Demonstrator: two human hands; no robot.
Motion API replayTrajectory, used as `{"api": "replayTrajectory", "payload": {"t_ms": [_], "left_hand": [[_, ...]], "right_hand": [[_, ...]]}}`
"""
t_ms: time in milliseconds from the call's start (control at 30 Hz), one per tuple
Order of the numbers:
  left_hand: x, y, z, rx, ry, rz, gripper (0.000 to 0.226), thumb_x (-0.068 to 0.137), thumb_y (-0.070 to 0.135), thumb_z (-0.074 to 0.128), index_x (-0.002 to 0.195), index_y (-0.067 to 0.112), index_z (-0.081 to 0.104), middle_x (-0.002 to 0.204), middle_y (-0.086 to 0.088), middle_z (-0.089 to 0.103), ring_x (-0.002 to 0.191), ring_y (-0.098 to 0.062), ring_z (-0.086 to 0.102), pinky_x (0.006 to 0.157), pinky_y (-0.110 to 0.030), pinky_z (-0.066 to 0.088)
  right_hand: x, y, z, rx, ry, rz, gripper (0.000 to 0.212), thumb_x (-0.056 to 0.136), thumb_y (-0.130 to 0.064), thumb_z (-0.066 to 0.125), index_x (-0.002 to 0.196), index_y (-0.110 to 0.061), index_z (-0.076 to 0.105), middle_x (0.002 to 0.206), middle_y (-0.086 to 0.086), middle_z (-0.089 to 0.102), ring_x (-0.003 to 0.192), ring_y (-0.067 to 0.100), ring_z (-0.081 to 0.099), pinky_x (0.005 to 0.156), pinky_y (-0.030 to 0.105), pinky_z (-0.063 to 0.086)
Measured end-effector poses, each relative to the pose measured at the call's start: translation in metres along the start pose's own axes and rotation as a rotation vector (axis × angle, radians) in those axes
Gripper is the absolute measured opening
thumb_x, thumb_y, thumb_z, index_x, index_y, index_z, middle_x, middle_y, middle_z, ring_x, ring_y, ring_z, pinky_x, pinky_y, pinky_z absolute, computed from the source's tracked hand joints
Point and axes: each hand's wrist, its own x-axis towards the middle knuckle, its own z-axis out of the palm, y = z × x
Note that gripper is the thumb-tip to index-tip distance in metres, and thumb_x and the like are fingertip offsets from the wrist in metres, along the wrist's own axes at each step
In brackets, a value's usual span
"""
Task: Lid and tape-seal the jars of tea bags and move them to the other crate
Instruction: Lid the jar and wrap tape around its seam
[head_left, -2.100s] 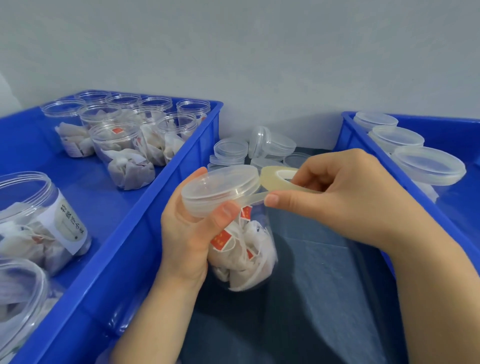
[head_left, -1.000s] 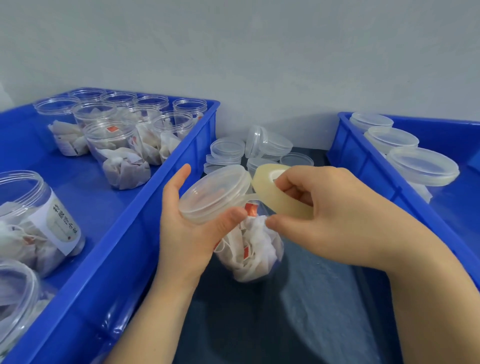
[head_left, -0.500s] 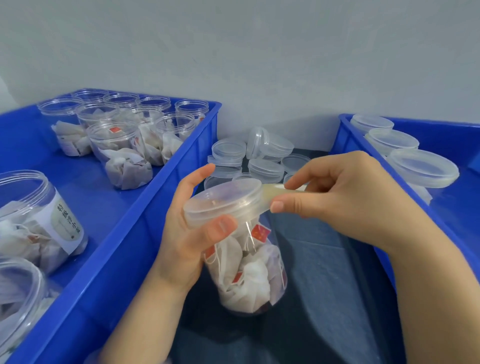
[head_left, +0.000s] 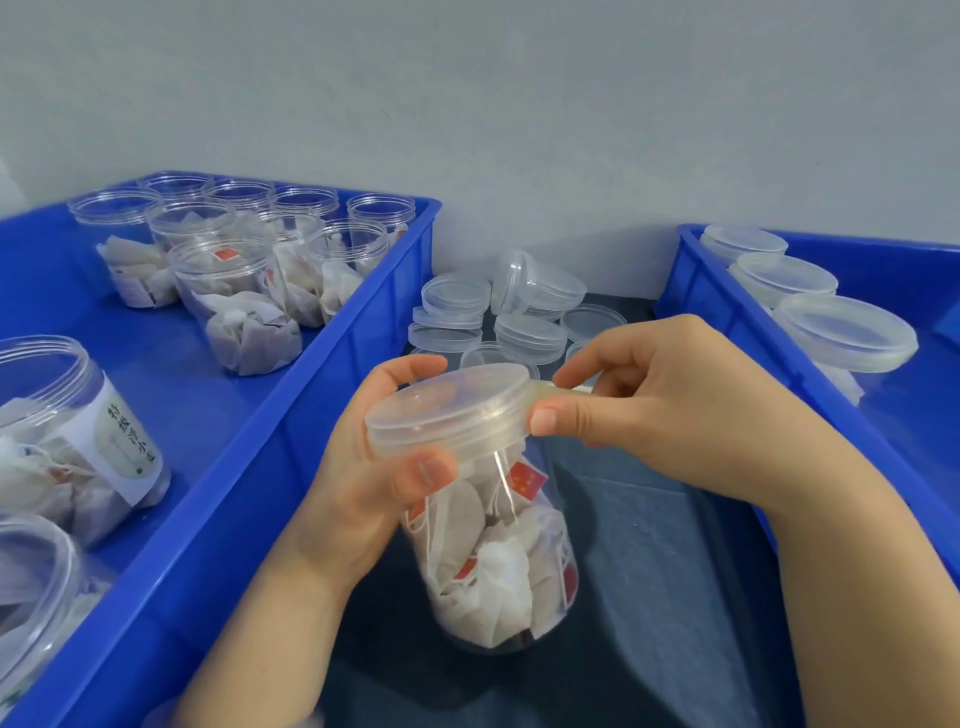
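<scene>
A clear jar of tea bags (head_left: 498, 551) with a translucent lid (head_left: 447, 410) on it is held tilted over the dark table, between the two blue crates. My left hand (head_left: 363, 478) grips the jar just under the lid, thumb on the front. My right hand (head_left: 660, 405) pinches a roll of clear tape (head_left: 545, 392) against the lid's right edge; most of the roll is hidden behind my fingers.
The left blue crate (head_left: 260, 467) holds several open jars of tea bags (head_left: 234, 301). The right blue crate (head_left: 727, 312) holds lidded jars (head_left: 841, 332). Loose lids (head_left: 498, 317) are piled at the back between the crates, against the wall.
The jar has turned in my left hand and tilted more upright. My right hand has carried the tape roll around the lid's rim and now holds it flat at the right edge.
</scene>
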Motion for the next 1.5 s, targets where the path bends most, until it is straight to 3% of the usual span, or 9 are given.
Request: {"api": "replayTrajectory", "payload": {"t_ms": [233, 400, 533, 700, 900, 1000, 1167, 1367, 1500], "left_hand": [[0.003, -0.004, 0.005, 0.072, 0.074, 0.047, 0.086, 0.035, 0.063, 0.088, 0.102, 0.016, 0.062, 0.091, 0.004, 0.069, 0.083, -0.015, 0.066, 0.067, -0.024, 0.055], [0.003, -0.004, 0.003, 0.147, 0.156, 0.108, 0.095, 0.039, 0.061, 0.087, 0.12, 0.023, 0.055, 0.123, 0.0, 0.065, 0.112, -0.018, 0.063, 0.084, -0.028, 0.054], [0.003, -0.008, 0.009, 0.394, 0.296, 0.075, 0.1, 0.025, 0.061, 0.083, 0.117, 0.041, 0.049, 0.118, 0.015, 0.056, 0.106, 0.005, 0.058, 0.083, -0.025, 0.052], [0.008, -0.012, 0.005, 0.216, 0.424, 0.112, 0.085, 0.038, 0.041, 0.082, 0.117, 0.033, 0.052, 0.114, 0.008, 0.066, 0.102, -0.01, 0.066, 0.082, -0.028, 0.055], [0.007, -0.01, 0.005, 0.358, 0.5, 0.084, 0.081, 0.033, 0.055, 0.079, 0.109, 0.04, 0.055, 0.105, 0.024, 0.063, 0.096, 0.002, 0.063, 0.079, -0.026, 0.057], [0.008, -0.009, 0.005, 0.351, 0.519, 0.08, 0.08, 0.033, 0.052, 0.08, 0.108, 0.037, 0.056, 0.106, 0.015, 0.063, 0.097, -0.008, 0.065, 0.083, -0.036, 0.056], [0.008, -0.009, 0.0, 0.289, 0.451, 0.047, 0.076, 0.032, 0.047, 0.081, 0.103, 0.035, 0.057, 0.105, 0.004, 0.068, 0.094, -0.016, 0.068, 0.077, -0.034, 0.056], [0.007, -0.008, -0.002, 0.181, 0.274, 0.024, 0.075, 0.037, 0.043, 0.085, 0.106, 0.033, 0.059, 0.107, -0.003, 0.072, 0.093, -0.026, 0.07, 0.072, -0.034, 0.054], [0.007, -0.008, -0.005, 0.17, 0.2, 0.005, 0.093, 0.028, 0.061, 0.089, 0.111, 0.034, 0.057, 0.11, -0.002, 0.071, 0.097, -0.024, 0.069, 0.071, -0.028, 0.056]], "right_hand": [[-0.001, 0.002, -0.004, -0.062, 0.015, 0.008, 0.067, 0.04, -0.079, 0.058, 0.08, -0.026, 0.069, 0.059, -0.011, 0.066, 0.046, -0.002, 0.053, 0.046, 0.012, 0.038], [-0.002, 0.0, 0.003, -0.223, 0.112, 0.019, 0.073, 0.041, -0.082, 0.056, 0.092, -0.031, 0.068, 0.068, -0.015, 0.058, 0.067, 0.001, 0.055, 0.059, 0.022, 0.045], [-0.005, -0.01, 0.009, -0.312, 0.012, -0.047, 0.048, 0.064, -0.059, 0.057, 0.091, -0.02, 0.066, 0.074, -0.007, 0.064, 0.073, 0.015, 0.058, 0.068, 0.038, 0.052], [-0.008, -0.01, 0.005, -0.288, -0.191, -0.119, 0.026, 0.08, -0.027, 0.064, 0.096, -0.007, 0.06, 0.078, 0.007, 0.06, 0.067, 0.019, 0.053, 0.063, 0.04, 0.048], [-0.006, -0.009, 0.013, -0.293, -0.204, -0.156, 0.041, 0.073, -0.044, 0.071, 0.098, -0.013, 0.06, 0.067, -0.002, 0.052, 0.059, 0.012, 0.044, 0.053, 0.028, 0.038], [-0.006, -0.008, 0.012, -0.176, -0.211, -0.111, 0.061, 0.063, -0.048, 0.076, 0.116, -0.02, 0.06, 0.085, -0.006, 0.065, 0.052, 0.009, 0.058, 0.051, 0.026, 0.048], [0.0, 0.004, 0.007, -0.087, 0.001, -0.072, 0.066, 0.039, -0.067, 0.073, 0.099, -0.042, 0.065, 0.068, -0.025, 0.062, 0.06, -0.006, 0.055, 0.052, 0.009, 0.04], [0.01, 0.016, 0.012, -0.134, 0.014, -0.008, 0.066, 0.037, -0.069, 0.073, 0.096, -0.04, 0.065, 0.069, -0.023, 0.061, 0.064, -0.004, 0.054, 0.057, 0.017, 0.038], [0.014, 0.022, 0.015, -0.173, -0.06, 0.025, 0.076, 0.035, -0.071, 0.074, 0.104, -0.039, 0.063, 0.066, -0.014, 0.06, 0.064, -0.007, 0.053, 0.051, 0.012, 0.036]]}}
